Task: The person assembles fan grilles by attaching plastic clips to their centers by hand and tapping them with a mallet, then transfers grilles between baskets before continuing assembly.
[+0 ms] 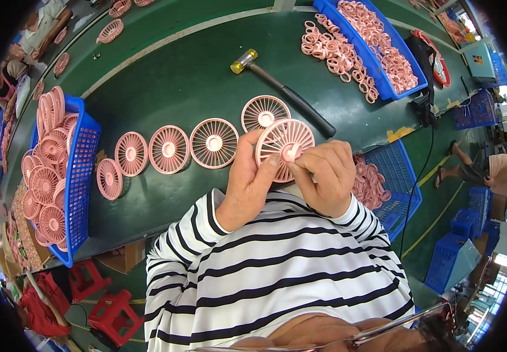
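Note:
In front of my chest, my left hand (246, 190) grips a round pink plastic wheel with thin spokes (272, 141), thumb on its face and fingers behind the rim. Bent fingers of my right hand (331, 176) pinch at its hub, where a small pale pink piece (292, 152) shows; my fingertips partly cover it. Just beyond lies another spoked wheel (253, 108), partly hidden by the held one. To the left, several similar wheels (169, 149) lie in a row on the green table (165, 205).
A hammer (295, 102) with a yellow-faced head lies beyond my hands. A blue basket (77, 199) of spoked wheels stands at left. At the far right, a blue tray (376, 73) holds small pink rings (332, 50), more loose beside it. Another blue basket (403, 188) sits below the table edge.

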A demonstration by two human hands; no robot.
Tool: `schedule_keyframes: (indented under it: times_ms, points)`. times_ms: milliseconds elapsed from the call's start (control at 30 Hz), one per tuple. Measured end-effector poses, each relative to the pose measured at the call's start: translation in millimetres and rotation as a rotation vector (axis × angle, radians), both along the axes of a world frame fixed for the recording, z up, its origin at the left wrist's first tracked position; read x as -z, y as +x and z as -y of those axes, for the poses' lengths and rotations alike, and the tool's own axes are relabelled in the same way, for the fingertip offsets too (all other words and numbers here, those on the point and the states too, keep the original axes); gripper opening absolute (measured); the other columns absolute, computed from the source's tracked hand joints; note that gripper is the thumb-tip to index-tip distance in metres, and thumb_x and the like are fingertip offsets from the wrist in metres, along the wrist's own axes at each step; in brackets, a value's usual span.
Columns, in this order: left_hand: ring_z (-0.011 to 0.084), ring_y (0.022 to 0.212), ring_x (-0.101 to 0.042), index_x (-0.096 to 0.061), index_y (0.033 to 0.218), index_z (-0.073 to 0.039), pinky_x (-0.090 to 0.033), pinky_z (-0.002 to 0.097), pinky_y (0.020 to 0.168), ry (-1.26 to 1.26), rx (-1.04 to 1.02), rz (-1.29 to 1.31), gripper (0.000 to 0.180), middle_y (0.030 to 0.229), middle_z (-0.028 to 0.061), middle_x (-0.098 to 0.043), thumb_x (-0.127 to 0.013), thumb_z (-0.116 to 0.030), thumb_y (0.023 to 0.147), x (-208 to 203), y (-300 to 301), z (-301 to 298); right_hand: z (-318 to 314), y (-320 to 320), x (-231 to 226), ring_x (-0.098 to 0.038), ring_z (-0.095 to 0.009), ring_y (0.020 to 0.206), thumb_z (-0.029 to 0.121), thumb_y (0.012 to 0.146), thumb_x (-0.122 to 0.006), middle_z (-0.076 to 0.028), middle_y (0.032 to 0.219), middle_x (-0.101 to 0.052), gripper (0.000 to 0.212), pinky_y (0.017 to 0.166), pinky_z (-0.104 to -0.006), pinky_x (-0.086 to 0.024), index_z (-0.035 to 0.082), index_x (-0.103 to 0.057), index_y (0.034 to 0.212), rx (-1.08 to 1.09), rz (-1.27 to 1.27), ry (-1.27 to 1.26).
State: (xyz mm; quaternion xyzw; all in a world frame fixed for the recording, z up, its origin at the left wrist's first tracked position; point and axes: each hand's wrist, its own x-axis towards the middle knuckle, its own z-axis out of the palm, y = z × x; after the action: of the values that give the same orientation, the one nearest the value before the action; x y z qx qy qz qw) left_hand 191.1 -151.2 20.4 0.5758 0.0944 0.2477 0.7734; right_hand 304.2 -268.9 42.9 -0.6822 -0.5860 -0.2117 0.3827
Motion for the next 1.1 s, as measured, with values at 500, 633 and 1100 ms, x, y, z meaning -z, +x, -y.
schedule_keyframes:
  times_ms: [500,633,1100]
  points:
    - [0.0086,0.095,-0.054,-0.041,0.122,0.002,-0.047,0.0252,0.086,-0.086,-0.051,-0.029,0.028,0.11,0.0092,-0.056,-0.049,-0.011,0.099,5,1,-9,-9,-7,0,-0.054,-0.024,0.068,0.008,0.076,-0.073,-0.005,0.078,-0.06,0.017,0.066,-0.0359,-0.038,0.007,-0.06,0.087,0.005,-0.098,-0.155]
    - [0.0126,0.108,-0.053,-0.037,0.132,0.001,-0.043,0.0278,0.095,-0.069,-0.025,-0.089,0.034,0.117,0.0089,-0.055,-0.045,-0.011,0.1,4,2,-10,-5,-5,-1,-0.055,-0.024,0.069,0.007,0.075,-0.074,-0.004,0.079,-0.061,0.017,0.064,-0.0351,-0.039,0.007,-0.061,0.086,0.028,-0.174,-0.065]
    - [0.0106,0.093,-0.056,-0.034,0.113,0.001,-0.05,0.0273,0.082,-0.208,0.016,0.037,0.023,0.107,0.0107,-0.053,-0.048,0.001,0.095,13,1,-1,-14,-9,9,-0.053,-0.026,0.071,0.006,0.077,-0.071,-0.006,0.08,-0.058,0.015,0.065,-0.0365,-0.039,0.006,-0.059,0.086,0.097,-0.098,-0.029]
